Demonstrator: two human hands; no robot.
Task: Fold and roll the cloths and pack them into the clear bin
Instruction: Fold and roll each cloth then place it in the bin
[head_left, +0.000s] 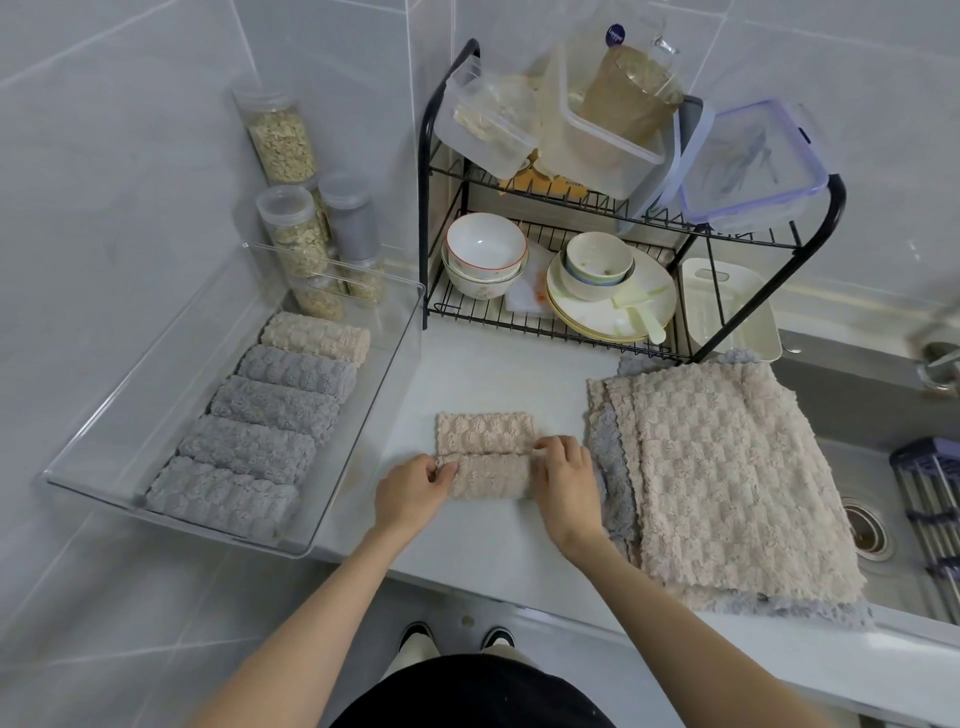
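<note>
Clear bin: the rectangular clear plastic bin (156, 415) sits on the white bench (483, 374) at 9 o'clock from the hands. It holds five rolled cloths side by side in one row.
Rolls in bin: one beige roll (316, 338) lies at the far end, and four grey rolls (248, 448) lie nearer.
Jars: clear cylindrical jars of oat flakes (283, 140) stand at 11 o'clock, behind the bin. The lower ones show only through its wall.
Dish rack: the black wire dish rack (831, 208) at 12 o'clock holds white bowls (485, 244) and plates below, and clear plastic boxes (608, 150) above.
Cloth in work: a beige waffle-textured cloth (485, 457) lies on the bench between the hands. Its near part is rolled and its far part lies flat.
Left hand (410, 493): pinches the roll's left end, fingers curled.
Right hand (563, 478): pinches the roll's right end.
Stack: flat cloths (727, 493) lie at 3 o'clock, just beside the right hand, with beige on top and grey edges beneath. The stack reaches over the steel sink (883, 405).
Hard to make out: the number of cloths in the stack cannot be counted, and the frame cuts off the sink's right side.
</note>
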